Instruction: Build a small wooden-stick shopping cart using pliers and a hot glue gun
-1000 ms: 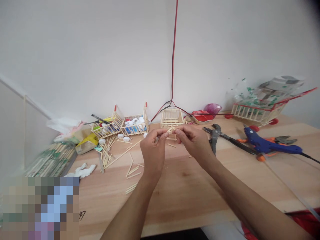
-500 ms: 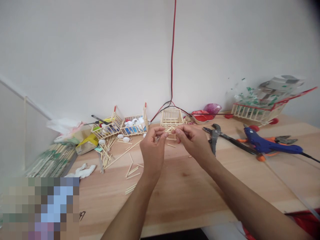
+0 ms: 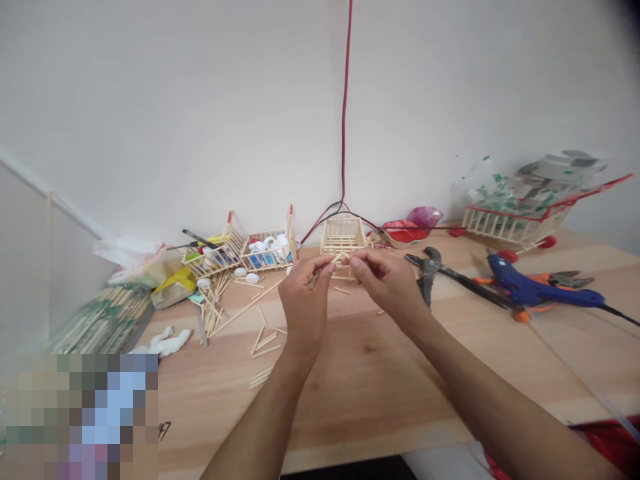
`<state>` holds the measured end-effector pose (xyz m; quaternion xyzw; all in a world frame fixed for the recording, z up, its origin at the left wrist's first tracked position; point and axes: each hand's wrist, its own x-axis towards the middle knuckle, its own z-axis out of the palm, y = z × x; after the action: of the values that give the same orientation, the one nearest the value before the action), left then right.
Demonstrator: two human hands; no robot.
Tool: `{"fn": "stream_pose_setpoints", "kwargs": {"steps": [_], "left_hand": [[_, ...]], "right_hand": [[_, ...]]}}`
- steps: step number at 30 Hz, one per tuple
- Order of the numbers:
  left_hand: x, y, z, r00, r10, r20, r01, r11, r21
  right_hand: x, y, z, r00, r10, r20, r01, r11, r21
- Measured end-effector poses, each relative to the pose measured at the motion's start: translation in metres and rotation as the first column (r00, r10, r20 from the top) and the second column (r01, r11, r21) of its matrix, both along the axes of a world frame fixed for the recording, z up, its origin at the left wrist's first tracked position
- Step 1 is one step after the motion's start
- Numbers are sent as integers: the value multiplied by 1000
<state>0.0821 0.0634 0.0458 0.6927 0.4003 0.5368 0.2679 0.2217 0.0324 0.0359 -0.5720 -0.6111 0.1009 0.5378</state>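
My left hand point(image 3: 305, 297) and my right hand point(image 3: 385, 280) are raised over the middle of the table, fingertips almost meeting. Between them are short pale wooden sticks point(image 3: 342, 256) that form a small peak. Each hand is closed in a pinch on a stick end; the fingers partly cover how the pieces touch. Right behind the hands stands a small basket-like frame point(image 3: 345, 230) of the same sticks, its lower part hidden. Loose cut sticks point(image 3: 265, 343) lie left of my left hand. Slip-joint pliers point(image 3: 429, 273) lie beyond my right wrist.
A blue glue gun point(image 3: 535, 283) and orange-handled pliers point(image 3: 573, 279) lie to the right. A stick cart point(image 3: 510, 227) with red wheels holds plastic bags. Two stick carts point(image 3: 267, 253) with contents stand at the left back, near bagged sticks point(image 3: 107, 317). Red-black wire point(image 3: 345, 120) hangs down the wall.
Both hands stay nearly in place, with the fingertips slightly shifted around the sticks. Nothing else on the table has visibly moved.
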Motion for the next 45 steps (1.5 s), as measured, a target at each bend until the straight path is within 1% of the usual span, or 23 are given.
{"fn": "stream_pose_setpoints", "kwargs": {"steps": [4,14,22,37,42,45], "left_hand": [[0,2,-3,1000,-13,-4,13,1000,28],[0,1,-2,1000,-22,-4,22,999,48],[0,1,-3,1000,-16,-8,17,999,31],[0,1,-5,1000,-4,-17,5,999,45],[1,2,-5,1000,-3,-22,4,999,42],[1,2,-4,1000,0,-17,1,1000,31]], "right_hand": [[0,0,0,1000,0,4,0,1000,10],[1,0,-1,1000,-6,27,6,1000,4],[3,2,-3,998,4,64,-4,1000,-5],[4,3,-6,998,27,58,-27,1000,-3],[3,1,-4,997,21,81,-20,1000,-6],[2,1,-2,998,5,62,-4,1000,-16]]}}
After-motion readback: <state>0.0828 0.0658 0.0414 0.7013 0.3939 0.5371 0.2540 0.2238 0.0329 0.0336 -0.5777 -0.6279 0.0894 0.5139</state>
